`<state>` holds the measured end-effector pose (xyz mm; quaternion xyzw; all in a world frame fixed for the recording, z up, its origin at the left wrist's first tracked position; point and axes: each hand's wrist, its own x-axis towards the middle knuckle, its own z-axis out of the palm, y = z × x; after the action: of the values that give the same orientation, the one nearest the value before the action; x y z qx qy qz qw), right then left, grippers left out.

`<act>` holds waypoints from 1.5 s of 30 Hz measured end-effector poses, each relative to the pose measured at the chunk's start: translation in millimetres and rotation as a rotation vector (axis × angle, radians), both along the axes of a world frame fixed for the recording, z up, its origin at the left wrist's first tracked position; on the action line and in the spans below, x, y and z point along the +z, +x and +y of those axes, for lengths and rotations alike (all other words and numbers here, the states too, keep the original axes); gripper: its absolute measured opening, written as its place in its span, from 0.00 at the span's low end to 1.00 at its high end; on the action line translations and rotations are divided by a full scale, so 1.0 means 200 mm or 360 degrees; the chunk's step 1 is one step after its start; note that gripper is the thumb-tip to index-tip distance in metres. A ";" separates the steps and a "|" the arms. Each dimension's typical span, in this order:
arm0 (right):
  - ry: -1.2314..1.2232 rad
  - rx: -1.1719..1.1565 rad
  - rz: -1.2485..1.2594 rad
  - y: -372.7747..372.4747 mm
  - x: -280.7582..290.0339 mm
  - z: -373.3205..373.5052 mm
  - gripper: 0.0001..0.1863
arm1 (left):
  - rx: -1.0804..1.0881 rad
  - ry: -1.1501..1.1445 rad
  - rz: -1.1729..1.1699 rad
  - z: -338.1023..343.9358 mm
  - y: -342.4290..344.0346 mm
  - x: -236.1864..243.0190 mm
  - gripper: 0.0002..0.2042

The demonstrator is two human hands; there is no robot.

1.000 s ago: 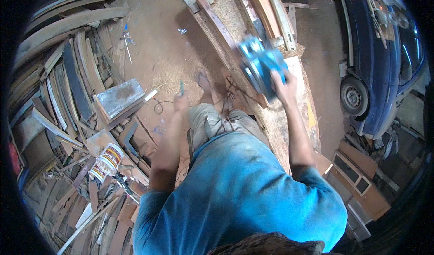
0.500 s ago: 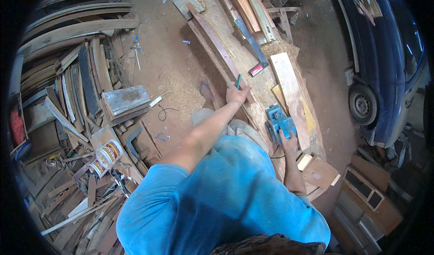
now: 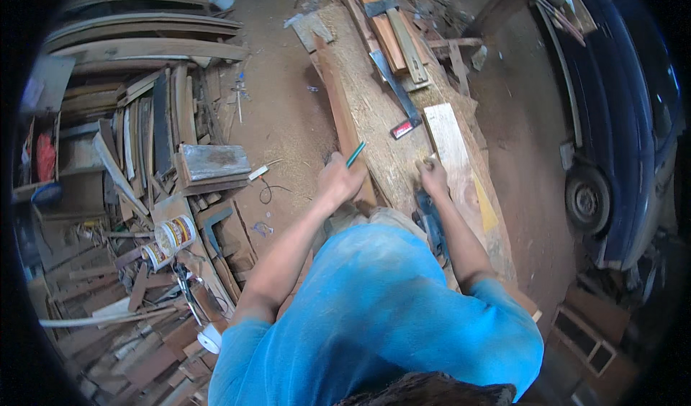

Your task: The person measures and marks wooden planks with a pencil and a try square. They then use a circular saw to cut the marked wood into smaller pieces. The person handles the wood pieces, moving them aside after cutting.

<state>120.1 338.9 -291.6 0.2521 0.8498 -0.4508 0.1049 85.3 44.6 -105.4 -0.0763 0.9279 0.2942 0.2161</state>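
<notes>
Our left hand curls round a green pencil over the near end of the brown plank, which runs toward eleven o'clock along the counter. Our right hand looks closed; on what, we cannot tell. The blue planer lies at its six o'clock, so a careless forearm might knock it, or shavings could make the plank slip.

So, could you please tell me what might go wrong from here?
The planer sits close to the right hand and could get knocked. The plank lies along the left edge of the bench, so a push might tip it off. The left hand holds a pencil at the plank, which may leave a weaker grip.
</notes>
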 end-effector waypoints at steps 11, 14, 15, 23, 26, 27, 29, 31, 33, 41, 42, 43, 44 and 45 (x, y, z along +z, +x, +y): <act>0.0275 -0.0374 -0.0388 -0.80 -0.29 -0.37 0.66 | -0.0350 -0.0417 0.0055 -0.17 0.59 0.55 0.24; 0.0268 -0.0501 -0.0472 -0.81 -0.33 -0.38 0.63 | -0.0330 -0.0408 0.0038 -0.15 0.67 0.52 0.29; 0.0247 -0.0554 -0.0457 -0.81 -0.35 -0.36 0.60 | -0.0343 -0.0416 -0.0023 -0.14 0.65 0.56 0.31; -0.1670 -0.0503 -0.0037 -0.57 -0.18 -0.22 0.07 | -0.0351 -0.0318 -0.0059 -0.11 0.66 0.55 0.33; -0.1584 -0.0455 0.0096 -0.44 0.04 -0.30 0.07 | -0.0326 -0.0309 -0.0074 -0.13 0.64 0.55 0.31; -0.1523 -0.0386 0.0086 -0.38 0.10 -0.31 0.07 | -0.0328 -0.0313 -0.0104 -0.14 0.62 0.56 0.31; -0.1366 -0.0163 0.0123 -0.29 0.23 -0.37 0.08 | -0.0320 -0.0297 -0.0086 -0.17 0.61 0.56 0.31; -0.1277 0.0043 0.0132 -0.21 0.32 -0.45 0.09 | -0.0300 -0.0245 0.0011 -0.24 0.60 0.55 0.30; -0.1266 0.0239 0.0110 -0.16 0.38 -0.52 0.09 | -0.0279 -0.0206 0.0044 -0.29 0.59 0.56 0.30; -0.0967 0.0806 0.0148 -0.17 0.51 -0.74 0.11 | -0.0201 -0.0059 0.0025 -0.41 0.54 0.59 0.32; -0.0914 0.0861 0.0168 -0.18 0.53 -0.76 0.12 | -0.0209 -0.0069 0.0036 -0.42 0.54 0.58 0.32; -0.0861 0.0916 0.0191 -0.20 0.55 -0.78 0.13 | -0.0220 -0.0079 0.0049 -0.43 0.54 0.58 0.32; -0.0807 0.0969 0.0213 -0.21 0.57 -0.81 0.14 | -0.0213 -0.0067 0.0029 -0.44 0.54 0.59 0.32; -0.0760 0.1026 0.0248 -0.22 0.58 -0.83 0.14 | -0.0207 -0.0053 0.0008 -0.45 0.53 0.60 0.32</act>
<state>76.2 171.9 -176.0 -0.0935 0.7622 -0.5972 0.2317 192.0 -45.4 15.2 -0.0186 0.9362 0.2641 0.2312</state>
